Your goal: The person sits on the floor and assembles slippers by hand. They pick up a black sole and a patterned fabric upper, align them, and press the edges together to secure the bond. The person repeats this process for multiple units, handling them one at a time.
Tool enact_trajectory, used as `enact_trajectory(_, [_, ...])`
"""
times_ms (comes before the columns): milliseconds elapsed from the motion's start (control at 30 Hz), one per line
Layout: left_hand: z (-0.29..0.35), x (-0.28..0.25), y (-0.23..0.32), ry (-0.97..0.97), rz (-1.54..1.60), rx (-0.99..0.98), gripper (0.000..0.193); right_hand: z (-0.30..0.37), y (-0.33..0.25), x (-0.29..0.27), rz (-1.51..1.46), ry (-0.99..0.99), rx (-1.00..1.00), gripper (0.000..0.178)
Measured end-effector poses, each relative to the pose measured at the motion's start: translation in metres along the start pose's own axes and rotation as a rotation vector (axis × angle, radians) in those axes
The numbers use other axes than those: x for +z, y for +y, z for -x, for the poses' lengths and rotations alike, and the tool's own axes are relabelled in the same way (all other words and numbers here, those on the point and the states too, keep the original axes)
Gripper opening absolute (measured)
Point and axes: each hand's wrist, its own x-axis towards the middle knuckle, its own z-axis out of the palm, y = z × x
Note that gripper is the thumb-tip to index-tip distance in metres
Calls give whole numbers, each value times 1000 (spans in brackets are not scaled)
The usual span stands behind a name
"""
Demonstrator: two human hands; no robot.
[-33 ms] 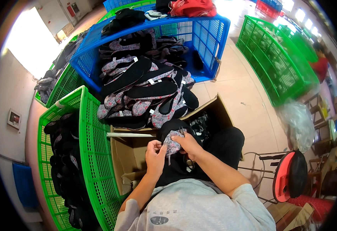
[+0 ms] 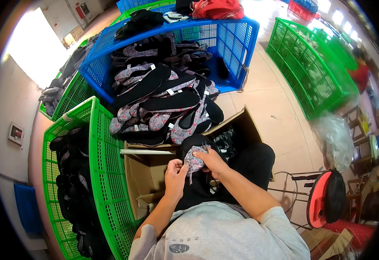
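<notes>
Over my lap, a floral grey-and-pink slipper (image 2: 193, 164) is pinched between both hands. My left hand (image 2: 175, 173) is closed, its thumb and fingertips at the slipper's left edge. My right hand (image 2: 213, 163) grips the other side, thumb laid on the floral fabric. A slim dark tip like a scissor blade (image 2: 205, 146) pokes up beside the right fingers, and a dark loop shows below that hand; most of this tool is hidden. Similar floral slippers with black soles (image 2: 172, 102) lie heaped just beyond my knees.
A blue crate (image 2: 252, 47) on its side holds the heap. An open cardboard box (image 2: 131, 182) sits under it, near my legs. At left stands a green crate (image 2: 107, 173) of dark slippers. Another green crate (image 2: 304, 73), a plastic bag (image 2: 334, 138) and a red-and-black stool (image 2: 321, 199) are at right.
</notes>
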Motion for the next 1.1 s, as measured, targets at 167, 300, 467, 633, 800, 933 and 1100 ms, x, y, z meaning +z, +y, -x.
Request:
enact_trajectory(167, [4,-8,-2,-137,304,-107,28,-7,0,1,25,42,19,35])
enact_trajectory(300, [6,-8,-1,-204,284,-93,32,-10,9,2,-88,100,-25,25])
enact_trajectory(467, [8,1,3,-105,422,-164,29,-1,11,14,-208,157,-166,22])
enact_trajectory(633, [10,5,7,-83,387,-251,24,-27,53,1,-171,260,-444,17])
enact_trajectory(800, [15,11,-7,63,259,-119,18,-23,55,8,78,355,-544,26])
enact_trajectory(933, [18,17,0,141,-230,60,22,-21,55,13,228,453,-632,29])
enact_trajectory(1100, [12,18,10,175,-703,692,30,-17,55,17,171,446,-654,26])
